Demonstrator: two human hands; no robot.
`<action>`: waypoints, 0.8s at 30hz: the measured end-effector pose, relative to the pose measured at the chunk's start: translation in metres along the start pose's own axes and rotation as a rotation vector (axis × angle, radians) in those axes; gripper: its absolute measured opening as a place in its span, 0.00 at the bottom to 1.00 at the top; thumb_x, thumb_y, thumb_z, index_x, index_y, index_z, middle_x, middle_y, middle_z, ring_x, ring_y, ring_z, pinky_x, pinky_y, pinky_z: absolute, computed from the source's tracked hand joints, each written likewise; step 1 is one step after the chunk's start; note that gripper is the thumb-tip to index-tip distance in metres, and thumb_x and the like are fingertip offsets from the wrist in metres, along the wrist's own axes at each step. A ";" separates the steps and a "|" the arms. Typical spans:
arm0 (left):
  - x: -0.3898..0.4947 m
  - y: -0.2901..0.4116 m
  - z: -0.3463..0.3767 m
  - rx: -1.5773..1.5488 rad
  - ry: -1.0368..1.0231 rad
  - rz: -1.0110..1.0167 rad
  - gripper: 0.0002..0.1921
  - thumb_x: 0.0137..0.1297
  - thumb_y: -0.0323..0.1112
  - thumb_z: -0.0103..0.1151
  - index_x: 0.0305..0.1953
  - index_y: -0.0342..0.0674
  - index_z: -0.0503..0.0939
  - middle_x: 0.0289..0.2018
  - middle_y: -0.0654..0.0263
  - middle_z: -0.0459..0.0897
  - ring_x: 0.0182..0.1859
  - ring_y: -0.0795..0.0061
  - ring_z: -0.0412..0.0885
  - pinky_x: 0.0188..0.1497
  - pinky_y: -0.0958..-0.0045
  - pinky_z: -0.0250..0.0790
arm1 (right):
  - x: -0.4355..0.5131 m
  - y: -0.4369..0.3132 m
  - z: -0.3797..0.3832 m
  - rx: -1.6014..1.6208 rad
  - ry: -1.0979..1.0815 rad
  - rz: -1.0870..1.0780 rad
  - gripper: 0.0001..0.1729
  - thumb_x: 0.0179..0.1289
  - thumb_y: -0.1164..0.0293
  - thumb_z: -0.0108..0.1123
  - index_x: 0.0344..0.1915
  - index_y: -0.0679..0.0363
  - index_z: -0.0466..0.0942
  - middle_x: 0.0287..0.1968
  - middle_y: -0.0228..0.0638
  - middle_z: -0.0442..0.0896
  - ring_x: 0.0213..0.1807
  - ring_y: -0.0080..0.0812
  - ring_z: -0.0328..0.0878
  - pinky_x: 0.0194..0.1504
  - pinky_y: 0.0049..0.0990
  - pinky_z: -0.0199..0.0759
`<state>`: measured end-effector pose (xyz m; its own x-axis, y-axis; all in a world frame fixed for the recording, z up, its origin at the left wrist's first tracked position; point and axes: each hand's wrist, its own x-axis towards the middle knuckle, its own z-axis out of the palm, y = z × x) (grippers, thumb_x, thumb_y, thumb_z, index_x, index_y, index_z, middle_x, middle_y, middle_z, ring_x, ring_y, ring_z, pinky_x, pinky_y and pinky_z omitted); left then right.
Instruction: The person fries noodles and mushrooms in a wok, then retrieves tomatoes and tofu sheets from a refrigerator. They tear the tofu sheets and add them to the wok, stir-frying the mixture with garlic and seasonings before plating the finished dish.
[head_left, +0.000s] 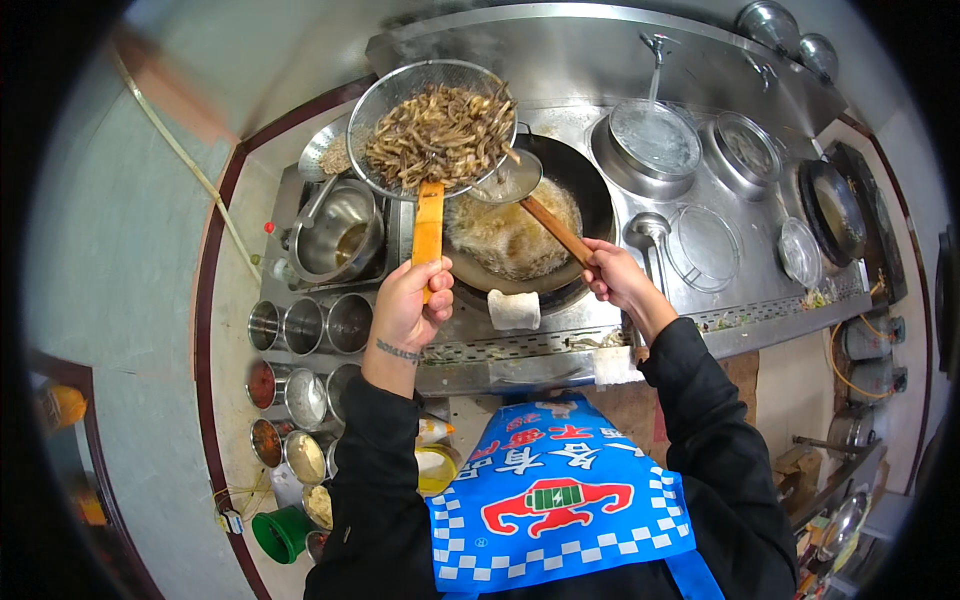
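Observation:
My left hand (412, 296) grips the flat wooden handle (428, 229) of a large wire-mesh strainer (358, 142). Brown fried strips (439, 135), perhaps mushroom, fill its basket. My right hand (619, 274) is closed around the wooden handle (559, 232) of a small fine-mesh skimmer (514, 178), whose head touches or overlaps the strainer's lower right rim. Both tools are above a black wok (589, 172) of foaming, bubbling oil (517, 232). A folded white cloth (514, 310) lies over the wok's near edge.
At left stands a steel bowl (337, 232) with liquid; steel canisters (304, 324) and seasoning pots (305, 456) run below it. Water pours from a tap (655, 49) into a full pot (655, 139). A ladle (649, 229), a wire ring (703, 247) and another wok (836, 210) are at right.

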<state>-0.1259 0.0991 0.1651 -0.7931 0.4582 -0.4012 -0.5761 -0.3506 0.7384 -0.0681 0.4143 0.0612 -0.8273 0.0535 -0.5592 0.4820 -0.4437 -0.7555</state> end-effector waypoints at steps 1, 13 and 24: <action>0.002 -0.006 -0.005 0.028 0.049 -0.033 0.07 0.71 0.33 0.50 0.44 0.37 0.72 0.23 0.73 0.71 0.18 0.86 0.66 0.19 0.81 0.59 | -0.002 -0.001 -0.003 -0.004 -0.019 -0.020 0.34 0.64 0.77 0.44 0.71 0.57 0.56 0.21 0.33 0.72 0.11 0.22 0.60 0.11 0.24 0.55; 0.035 -0.099 -0.036 -0.043 0.048 -0.261 0.06 0.68 0.31 0.51 0.32 0.41 0.70 0.21 0.74 0.69 0.19 0.85 0.67 0.19 0.80 0.59 | -0.103 -0.035 -0.035 -1.417 0.444 -0.504 0.30 0.59 0.76 0.53 0.63 0.52 0.72 0.32 0.52 0.84 0.34 0.58 0.81 0.40 0.49 0.75; 0.026 -0.041 0.004 -0.106 -0.081 -0.126 0.06 0.72 0.31 0.47 0.43 0.36 0.73 0.23 0.74 0.72 0.19 0.86 0.68 0.20 0.81 0.62 | -0.102 -0.026 -0.045 -0.350 0.100 0.235 0.27 0.65 0.74 0.44 0.66 0.61 0.64 0.24 0.37 0.75 0.16 0.23 0.65 0.15 0.24 0.59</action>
<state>-0.1220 0.1281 0.1269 -0.6973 0.5669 -0.4386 -0.6908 -0.3684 0.6221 0.0166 0.4610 0.1223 -0.6592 0.0816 -0.7475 0.7374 -0.1247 -0.6638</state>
